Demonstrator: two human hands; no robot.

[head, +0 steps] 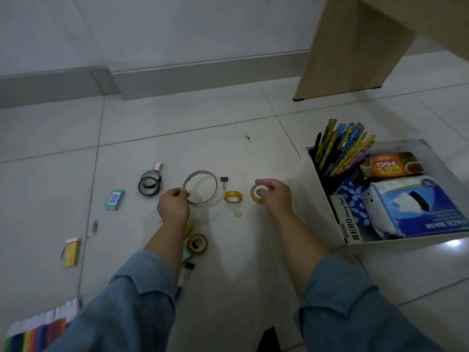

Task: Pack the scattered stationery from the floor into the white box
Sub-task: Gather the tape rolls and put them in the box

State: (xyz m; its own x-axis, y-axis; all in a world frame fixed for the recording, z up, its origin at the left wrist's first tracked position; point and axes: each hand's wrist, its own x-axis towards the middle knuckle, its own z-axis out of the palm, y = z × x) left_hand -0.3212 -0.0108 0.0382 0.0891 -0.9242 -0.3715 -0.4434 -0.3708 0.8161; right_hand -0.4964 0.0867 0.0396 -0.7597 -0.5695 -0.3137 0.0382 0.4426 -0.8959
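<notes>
- Head view, nearest first: we see two blue sleeves at the bottom edge, with bare floor tile [236, 288] open between the forearms. A pack of coloured strips [38, 334] is cut off by the lower left corner.
- Just right of the left forearm lie one black binder clip [189, 269] and one brown tape roll [196, 243], flat with its hole up. Well to the left lie one yellow box [72, 251] and one small purple clip [95, 226].
- Our left hand [173, 205] pinches the near-left rim of one large thin ring [200, 188], whose opening faces up at us.
- Our right hand [275, 198] grips one clear tape roll [258, 194], held on edge, hole toward the camera.
- Between the hands one yellow tape roll [233, 196] lies flat. A second binder clip [224, 179] sits just beyond it.
- Farther left we count two black tape rolls [149, 185], overlapping, and one green box [114, 199] lying flat.
- Open tile separates the right hand from the white box [314, 189], which stands on the floor at right, its right side cut by the frame edge.
- Inside the box, a bundle of pencils [340, 151] stands in the far-left corner, leaning up and away, beside a face-mask pack [416, 209].
- Beyond the box stands one table leg [340, 47]. The wall skirting [177, 77] closes the floor.
</notes>
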